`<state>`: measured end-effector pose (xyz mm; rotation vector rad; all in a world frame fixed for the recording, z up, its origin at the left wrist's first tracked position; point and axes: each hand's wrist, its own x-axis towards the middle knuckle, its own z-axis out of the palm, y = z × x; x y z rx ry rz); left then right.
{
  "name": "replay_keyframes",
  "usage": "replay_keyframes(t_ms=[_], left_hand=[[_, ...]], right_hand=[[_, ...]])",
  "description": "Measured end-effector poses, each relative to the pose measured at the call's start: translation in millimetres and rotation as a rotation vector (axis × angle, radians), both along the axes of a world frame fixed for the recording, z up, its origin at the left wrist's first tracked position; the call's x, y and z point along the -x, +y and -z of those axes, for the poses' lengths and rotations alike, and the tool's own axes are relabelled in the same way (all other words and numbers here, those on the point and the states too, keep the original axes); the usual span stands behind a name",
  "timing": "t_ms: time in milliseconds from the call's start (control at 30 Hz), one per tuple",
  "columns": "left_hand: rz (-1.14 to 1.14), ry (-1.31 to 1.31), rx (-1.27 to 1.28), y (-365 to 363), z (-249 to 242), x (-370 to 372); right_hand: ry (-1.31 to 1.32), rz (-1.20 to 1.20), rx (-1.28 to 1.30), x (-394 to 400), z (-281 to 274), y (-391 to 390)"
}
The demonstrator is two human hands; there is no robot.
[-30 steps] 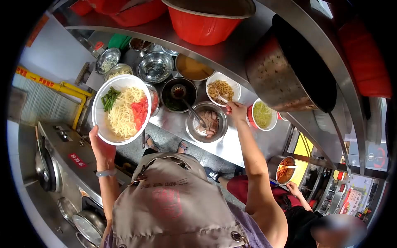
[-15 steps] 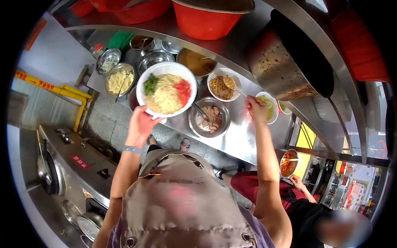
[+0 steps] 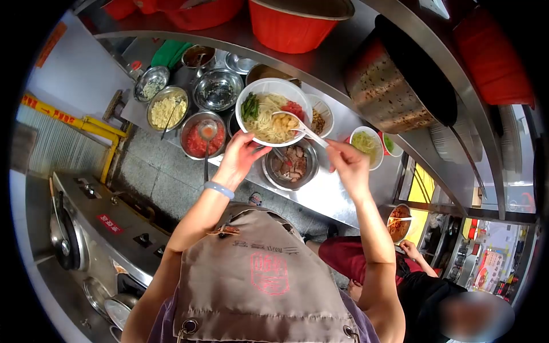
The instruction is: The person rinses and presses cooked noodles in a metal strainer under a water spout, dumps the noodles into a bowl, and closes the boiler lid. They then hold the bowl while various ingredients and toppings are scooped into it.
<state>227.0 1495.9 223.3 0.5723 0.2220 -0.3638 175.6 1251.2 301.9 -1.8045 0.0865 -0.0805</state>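
My left hand (image 3: pixel 241 160) is closed on the lower rim of a white bowl (image 3: pixel 250 132) holding noodles, chopped greens and red pieces. My right hand (image 3: pixel 350 166) grips the handle of a white spoon (image 3: pixel 311 134), whose scoop of yellowish-brown pieces is over the noodles. Beneath and right of the white bowl, partly covered, is a bowl of brown pieces (image 3: pixel 318 122). A metal bowl of meat slices (image 3: pixel 297 166) sits just below, and a metal bowl of red chopped food (image 3: pixel 197 140) with a ladle stands to the left.
Metal bowls, one with yellow food (image 3: pixel 167 107), line the counter's left. A bowl of pale green shreds (image 3: pixel 366 142) stands right. Overhead are a shelf with a red tub (image 3: pixel 297 28) and a large pot (image 3: pixel 389 86). Another person (image 3: pixel 423 286) is at lower right, near a stove (image 3: pixel 108 223) opposite.
The white bowl and my left hand have moved right, uncovering the red food bowl. My right hand has brought the loaded spoon from the brown pieces to above the noodles.
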Motion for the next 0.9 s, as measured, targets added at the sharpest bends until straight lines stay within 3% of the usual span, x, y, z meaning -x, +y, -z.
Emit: replay_keyframes(t_ms=[33, 67, 133, 200, 300, 367, 400, 467, 533, 667, 800, 867, 900], left_hand=[[0.002, -0.005, 0.002, -1, -2, 0], [0.004, -0.009, 0.005, -1, -3, 1], [0.006, -0.026, 0.008, -2, -3, 1], [0.0, -0.037, -0.002, -1, -5, 1], [-0.03, -0.039, 0.004, 2, 0, 0], [-0.052, -0.037, 0.004, 7, 0, 1], [-0.072, -0.037, 0.004, 9, -2, 1], [-0.091, -0.023, -0.008, 17, -7, 4], [-0.122, -0.025, -0.043, 32, -7, 8], [-0.214, 0.036, -0.134, 65, -11, 25], [-0.326, 0.051, -0.162, 89, -20, 47], [-0.351, 0.042, -0.151, 98, -26, 57], [-0.357, 0.03, -0.154, 101, -29, 61]], right_hand=[[-0.315, -0.096, 0.431, -1, 1, -2], [-0.314, -0.098, 0.428, 0, 2, -2], [-0.773, -0.149, 0.829, 1, 2, -3], [-0.841, -0.12, 0.846, 0, 9, -5], [-0.856, 0.001, 0.714, -1, 19, -7], [-0.196, 0.223, -0.141, 1, 24, -1], [-0.195, 0.222, -0.141, -2, 30, -3], [-0.134, 0.325, -0.566, -17, 48, -17], [-0.113, 0.392, -0.57, -34, 76, -31], [0.048, 0.476, -0.331, -69, 131, -45], [0.177, 0.267, -0.042, -94, 141, -55], [0.192, 0.254, 0.788, -105, 126, -57], [-0.034, 0.304, 0.998, -123, 148, -75]])
